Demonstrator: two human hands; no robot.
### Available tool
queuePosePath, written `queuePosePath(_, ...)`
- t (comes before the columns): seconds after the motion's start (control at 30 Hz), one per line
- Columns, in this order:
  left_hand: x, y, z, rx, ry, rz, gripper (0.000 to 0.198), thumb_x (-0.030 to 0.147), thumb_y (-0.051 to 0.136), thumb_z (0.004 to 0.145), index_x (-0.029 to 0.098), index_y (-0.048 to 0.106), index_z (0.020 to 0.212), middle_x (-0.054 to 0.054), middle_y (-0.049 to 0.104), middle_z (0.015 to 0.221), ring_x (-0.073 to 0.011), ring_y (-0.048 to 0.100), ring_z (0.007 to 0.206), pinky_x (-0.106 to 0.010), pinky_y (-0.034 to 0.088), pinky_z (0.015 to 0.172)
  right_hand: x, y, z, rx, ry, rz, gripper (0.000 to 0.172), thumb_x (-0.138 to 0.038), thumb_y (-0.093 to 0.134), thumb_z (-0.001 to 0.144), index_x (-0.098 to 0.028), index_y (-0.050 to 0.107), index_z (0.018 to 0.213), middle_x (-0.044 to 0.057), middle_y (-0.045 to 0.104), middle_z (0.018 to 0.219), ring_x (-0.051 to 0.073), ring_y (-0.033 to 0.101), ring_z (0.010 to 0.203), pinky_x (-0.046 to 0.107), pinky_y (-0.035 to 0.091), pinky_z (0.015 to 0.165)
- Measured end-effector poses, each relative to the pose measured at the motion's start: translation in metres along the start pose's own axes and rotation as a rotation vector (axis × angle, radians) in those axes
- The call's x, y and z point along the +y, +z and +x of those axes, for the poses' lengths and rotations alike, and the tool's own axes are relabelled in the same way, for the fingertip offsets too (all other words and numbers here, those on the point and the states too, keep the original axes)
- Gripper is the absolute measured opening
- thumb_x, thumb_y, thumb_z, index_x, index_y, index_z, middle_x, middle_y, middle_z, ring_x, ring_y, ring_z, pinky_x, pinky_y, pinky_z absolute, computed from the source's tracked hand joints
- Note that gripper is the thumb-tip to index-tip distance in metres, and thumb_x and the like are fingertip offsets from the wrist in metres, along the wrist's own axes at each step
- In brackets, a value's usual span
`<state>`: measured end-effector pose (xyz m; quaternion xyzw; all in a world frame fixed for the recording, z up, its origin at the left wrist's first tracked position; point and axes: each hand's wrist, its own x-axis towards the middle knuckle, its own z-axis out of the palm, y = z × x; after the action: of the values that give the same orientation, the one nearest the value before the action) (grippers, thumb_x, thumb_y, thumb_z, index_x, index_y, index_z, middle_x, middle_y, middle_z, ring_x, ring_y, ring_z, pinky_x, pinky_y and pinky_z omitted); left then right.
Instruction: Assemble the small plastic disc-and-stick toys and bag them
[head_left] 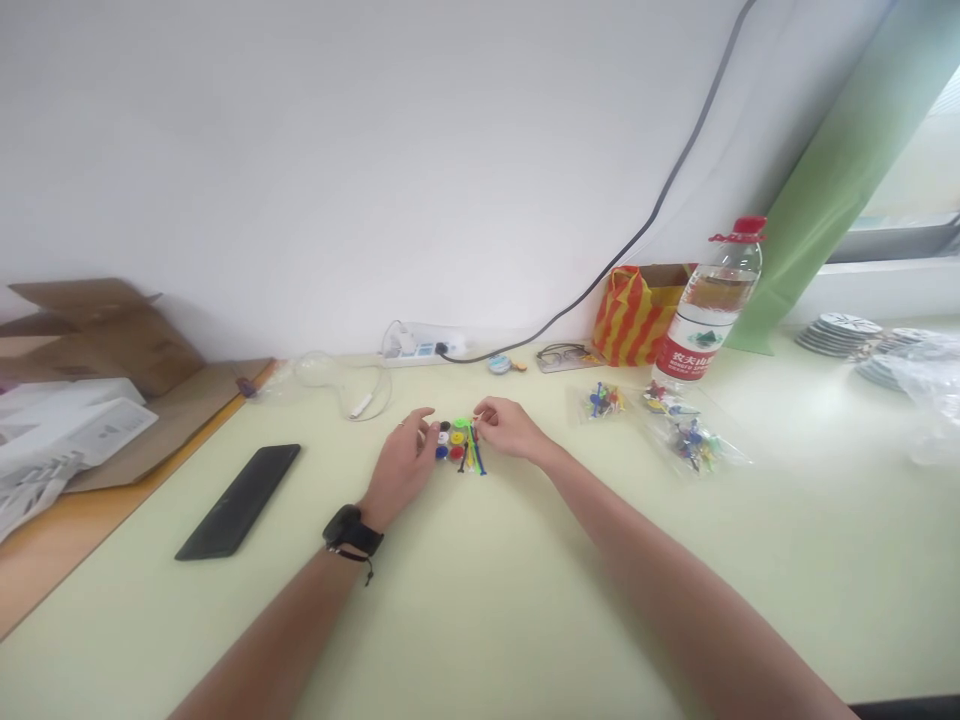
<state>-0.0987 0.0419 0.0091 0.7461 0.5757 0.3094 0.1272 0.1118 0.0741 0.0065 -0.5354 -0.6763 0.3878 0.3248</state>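
Small round coloured pieces [457, 438] in black, green, white, yellow, blue and red lie on the table in two columns. Just right of them is a bundle of thin coloured sticks [472, 460] with small wider ends. My left hand [401, 460], wearing a black wristwatch, rests at the left edge of the round pieces, its thumb and forefinger apart. Over the upper ends of the sticks, my right hand [510, 428] has its thumb and fingertips pinched together. Whatever is between those fingertips is too small to make out.
Clear bags of small coloured parts [694, 445] lie to the right, near a large water bottle [694, 330] and a striped bag [634, 320]. A black flat case [240, 500] lies left. Behind are a power strip [412, 350] and glasses [562, 355]; a cardboard box [112, 330] stands far left.
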Motion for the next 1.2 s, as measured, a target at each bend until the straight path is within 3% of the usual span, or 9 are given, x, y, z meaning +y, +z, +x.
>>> queuePosePath(0.07, -0.002, 0.001, 0.000, 0.009, 0.063, -0.038, 0.043, 0.046, 0.039, 0.104, 0.022, 0.054, 0.137, -0.009, 0.068, 0.120, -0.0239, 0.065, 0.106, -0.040, 0.051, 0.092, 0.000, 0.000, 0.000, 0.016, -0.001, -0.018, 0.019, -0.017, 0.063, 0.090, -0.016, 0.067, 0.109, 0.009, 0.073, 0.104, 0.017, 0.069, 0.090, 0.026, 0.054, 0.080)
queuePosePath(0.2, -0.004, 0.004, -0.001, -0.141, 0.265, 0.018, 0.049, 0.043, 0.039, 0.106, 0.026, 0.045, 0.151, -0.010, 0.049, 0.154, -0.0269, 0.040, 0.143, -0.049, 0.035, 0.118, 0.000, 0.002, -0.001, -0.001, -0.023, -0.024, 0.023, -0.016, 0.062, 0.091, -0.016, 0.067, 0.114, 0.009, 0.073, 0.108, 0.017, 0.069, 0.093, 0.027, 0.053, 0.085)
queuePosePath(0.37, -0.006, 0.008, 0.000, -0.226, 0.319, 0.112, 0.050, 0.045, 0.038, 0.106, 0.028, 0.044, 0.153, -0.008, 0.044, 0.159, -0.0288, 0.036, 0.145, -0.054, 0.030, 0.120, 0.000, 0.003, -0.001, -0.039, -0.049, -0.038, 0.027, -0.015, 0.060, 0.092, -0.017, 0.066, 0.118, 0.006, 0.074, 0.101, 0.016, 0.069, 0.092, 0.027, 0.052, 0.086)
queuePosePath(0.53, -0.003, 0.005, -0.001, -0.256, 0.301, 0.108, 0.047, 0.045, 0.038, 0.106, 0.030, 0.045, 0.150, -0.006, 0.046, 0.157, -0.0284, 0.035, 0.146, -0.053, 0.031, 0.119, -0.001, 0.000, -0.002, -0.055, -0.070, -0.054, 0.026, -0.014, 0.060, 0.091, -0.016, 0.067, 0.116, 0.007, 0.073, 0.106, 0.016, 0.067, 0.096, 0.027, 0.051, 0.087)
queuePosePath(0.9, -0.003, 0.006, -0.002, -0.300, 0.303, 0.097, 0.051, 0.048, 0.037, 0.106, 0.026, 0.038, 0.153, -0.010, 0.031, 0.167, -0.0266, 0.025, 0.155, -0.049, 0.026, 0.124, -0.004, 0.003, -0.004, -0.049, -0.093, -0.102, 0.028, -0.017, 0.061, 0.092, -0.017, 0.066, 0.120, 0.008, 0.074, 0.114, 0.015, 0.071, 0.095, 0.022, 0.054, 0.081)
queuePosePath(1.03, -0.002, 0.005, -0.004, -0.266, 0.275, 0.055, 0.055, 0.049, 0.037, 0.106, 0.027, 0.034, 0.156, -0.009, 0.028, 0.168, -0.0270, 0.023, 0.155, -0.048, 0.025, 0.125, -0.002, -0.034, 0.002, 0.047, -0.097, -0.197, 0.028, -0.019, 0.063, 0.092, -0.019, 0.068, 0.119, 0.008, 0.072, 0.124, 0.015, 0.071, 0.097, 0.024, 0.054, 0.086)
queuePosePath(1.2, 0.002, 0.004, -0.004, -0.238, 0.248, 0.016, 0.053, 0.048, 0.037, 0.106, 0.029, 0.036, 0.155, -0.006, 0.029, 0.167, -0.0259, 0.023, 0.155, -0.048, 0.024, 0.126, 0.021, -0.130, -0.006, 0.306, 0.077, -0.452, 0.031, -0.015, 0.057, 0.091, -0.015, 0.068, 0.119, 0.017, 0.067, 0.128, 0.028, 0.060, 0.122, 0.041, 0.045, 0.104)
